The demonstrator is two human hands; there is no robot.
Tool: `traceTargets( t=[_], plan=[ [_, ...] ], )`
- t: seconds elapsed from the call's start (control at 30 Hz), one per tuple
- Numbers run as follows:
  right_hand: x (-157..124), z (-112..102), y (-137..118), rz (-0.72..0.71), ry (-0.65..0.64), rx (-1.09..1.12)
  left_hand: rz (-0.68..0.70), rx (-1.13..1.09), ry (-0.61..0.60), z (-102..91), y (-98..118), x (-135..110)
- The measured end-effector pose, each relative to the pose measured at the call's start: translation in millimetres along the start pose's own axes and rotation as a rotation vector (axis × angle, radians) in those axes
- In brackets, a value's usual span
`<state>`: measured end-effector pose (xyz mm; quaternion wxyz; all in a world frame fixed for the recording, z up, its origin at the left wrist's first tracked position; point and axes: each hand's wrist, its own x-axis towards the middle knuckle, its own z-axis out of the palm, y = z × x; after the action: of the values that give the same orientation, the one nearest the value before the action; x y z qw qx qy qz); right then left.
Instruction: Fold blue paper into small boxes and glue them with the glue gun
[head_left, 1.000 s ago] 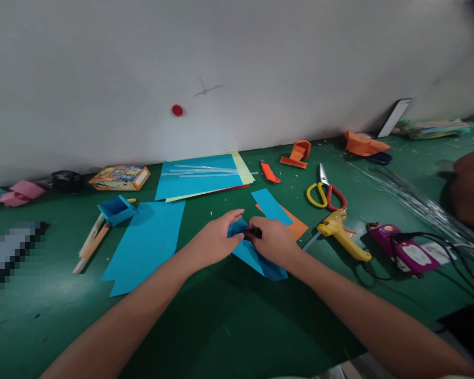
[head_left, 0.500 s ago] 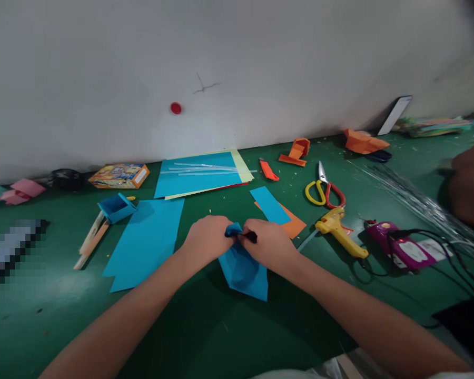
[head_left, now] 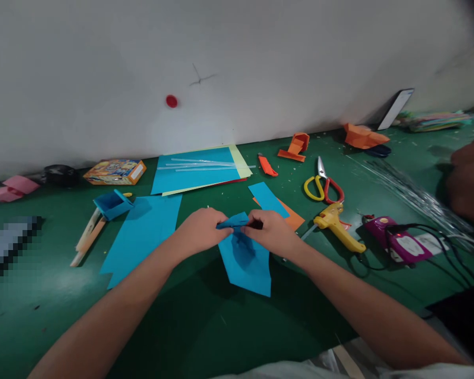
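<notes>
A sheet of blue paper (head_left: 248, 268) hangs between my hands above the green table, its upper edge folded over. My left hand (head_left: 200, 230) pinches the fold at its left end, thumb below and fingers behind. At the other end my right hand (head_left: 275, 231) grips the same fold, fingertips curled against it. The lower part of the paper spreads down toward me. Just beyond my right hand lie a blue paper strip (head_left: 267, 200) and an orange paper piece (head_left: 297, 221). Left of my left hand rests a larger blue sheet (head_left: 146, 231).
Yellow-and-red scissors (head_left: 323, 184), a yellow glue gun (head_left: 339, 229) and a purple power strip (head_left: 398, 239) with cables lie right. An orange cutter (head_left: 267, 166) and glue sticks on stacked paper (head_left: 197, 176) are behind. A small blue paper box (head_left: 112, 204) sits left; another person's hand (head_left: 470, 179) shows far right.
My fingers have shifted along the fold, and more of the folded upper edge shows between them. The paper lies flatter and more spread below. The view has tilted slightly.
</notes>
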<state>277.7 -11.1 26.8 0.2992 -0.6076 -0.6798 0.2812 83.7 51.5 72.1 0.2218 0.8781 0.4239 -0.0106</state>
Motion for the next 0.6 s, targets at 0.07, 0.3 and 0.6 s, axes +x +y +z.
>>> traceTargets(
  t=[0.07, 0.3, 0.6],
  plan=[
    [2.8, -1.8, 2.1, 0.043, -0.049, 0.165, -0.008, -0.05, -0.005, -3.2, -2.1, 0.4],
    [6.4, -2.2, 4.5, 0.177, -0.149, 0.472, -0.022, -0.217, -0.079, -9.8, -8.6, 1.4],
    [8.2, -1.2, 7.8, 0.205, -0.169, 0.565, -0.056, -0.276, -0.08, -11.4, -9.1, -1.1]
  ],
)
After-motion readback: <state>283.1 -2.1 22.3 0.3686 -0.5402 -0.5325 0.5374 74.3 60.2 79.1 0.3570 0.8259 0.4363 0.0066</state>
